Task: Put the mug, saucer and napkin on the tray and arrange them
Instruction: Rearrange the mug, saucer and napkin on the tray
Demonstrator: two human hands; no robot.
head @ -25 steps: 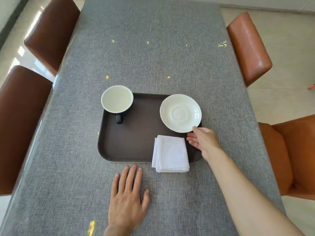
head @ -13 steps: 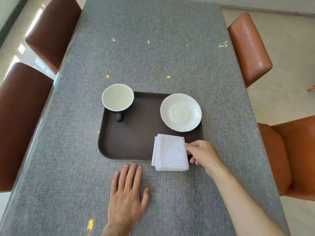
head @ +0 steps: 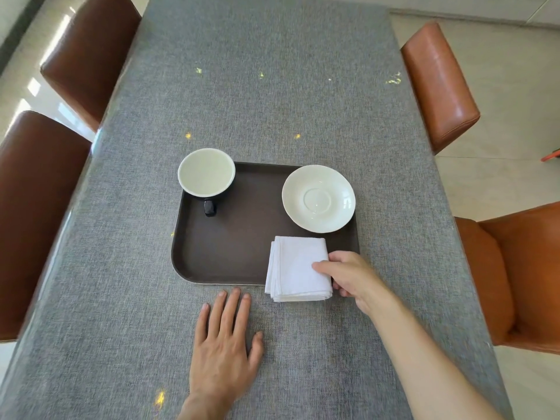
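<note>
A dark brown tray [head: 230, 256] lies on the grey table. A black mug [head: 206, 176] with a white inside stands on the tray's far left corner, its handle toward me. A white saucer [head: 318, 197] sits at the tray's far right. A folded white napkin [head: 295, 268] lies over the tray's near right edge, part of it hanging onto the table. My right hand [head: 351, 277] pinches the napkin's right side, thumb on top. My left hand [head: 225, 344] rests flat on the table just in front of the tray, fingers spread, holding nothing.
The grey cloth-covered table [head: 272, 86] stretches away from me. Brown leather chairs stand along both sides: two on the left [head: 88, 56], two on the right [head: 439, 83]. Small yellow specks dot the tabletop.
My right hand left the saucer's near rim, moved down toward me and took hold of the napkin's right edge. My left hand stayed flat on the table.
</note>
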